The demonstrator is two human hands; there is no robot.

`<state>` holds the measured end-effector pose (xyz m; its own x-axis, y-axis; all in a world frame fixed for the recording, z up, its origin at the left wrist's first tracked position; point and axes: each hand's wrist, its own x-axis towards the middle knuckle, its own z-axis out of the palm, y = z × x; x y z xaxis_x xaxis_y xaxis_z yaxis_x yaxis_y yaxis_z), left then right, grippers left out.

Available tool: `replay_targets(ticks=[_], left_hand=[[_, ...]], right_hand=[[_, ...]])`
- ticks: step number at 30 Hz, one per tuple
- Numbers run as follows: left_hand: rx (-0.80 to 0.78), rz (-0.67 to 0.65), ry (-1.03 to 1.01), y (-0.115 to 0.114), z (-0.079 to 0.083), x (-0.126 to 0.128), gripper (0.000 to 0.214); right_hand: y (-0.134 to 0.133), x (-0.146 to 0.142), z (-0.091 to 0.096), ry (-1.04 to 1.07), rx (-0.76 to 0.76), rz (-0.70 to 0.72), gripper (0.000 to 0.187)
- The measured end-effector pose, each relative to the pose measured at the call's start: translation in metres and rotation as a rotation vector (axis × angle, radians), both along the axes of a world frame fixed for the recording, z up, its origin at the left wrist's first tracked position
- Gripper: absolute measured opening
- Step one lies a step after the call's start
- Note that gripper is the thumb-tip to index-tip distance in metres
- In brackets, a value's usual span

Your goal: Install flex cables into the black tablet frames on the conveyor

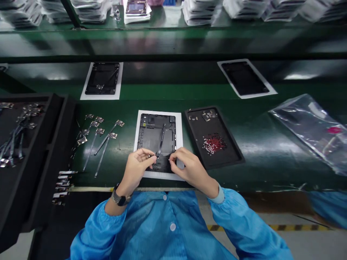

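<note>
A black tablet back shell (151,135) lies on a white sheet (179,126) in front of me. Over its lower left part, my left hand (137,165) pinches a small circuit board at the end of a dark ribbon cable (162,140). The cable slants up across the inside of the shell. My right hand (189,164) is at the shell's lower right edge, thumb and forefinger pinched together. A tiny pale tip shows at those fingers, too small to name.
Right of the shell, a black tray (227,144) holds red-and-white small parts (214,143). Ribbon cables with boards (101,151) lie to the left, beside black foam bins (54,144). Two more shells (101,77) (245,77) lie behind; a clear plastic bag (314,130) is at right.
</note>
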<state>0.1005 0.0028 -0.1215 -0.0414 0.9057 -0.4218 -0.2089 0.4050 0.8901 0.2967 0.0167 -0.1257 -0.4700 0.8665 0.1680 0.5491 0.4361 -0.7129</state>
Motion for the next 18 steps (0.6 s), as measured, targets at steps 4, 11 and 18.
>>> replay_targets(ticks=[4, 11, 18], left_hand=[[-0.026, -0.033, -0.008, 0.0005, -0.0009, 0.0034, 0.02], [-0.04, -0.159, 0.003, 0.0033, -0.0021, 0.0056, 0.014], [-0.047, -0.28, -0.001, 0.007, 0.001, 0.0052, 0.015]], right_hand=[[-0.0001, -0.0027, -0.0023, 0.062, -0.022, -0.025, 0.015], [0.0036, -0.0025, -0.001, 0.223, -0.276, 0.032, 0.013], [0.0097, 0.0014, -0.0024, 0.244, -0.337, 0.125, 0.015]])
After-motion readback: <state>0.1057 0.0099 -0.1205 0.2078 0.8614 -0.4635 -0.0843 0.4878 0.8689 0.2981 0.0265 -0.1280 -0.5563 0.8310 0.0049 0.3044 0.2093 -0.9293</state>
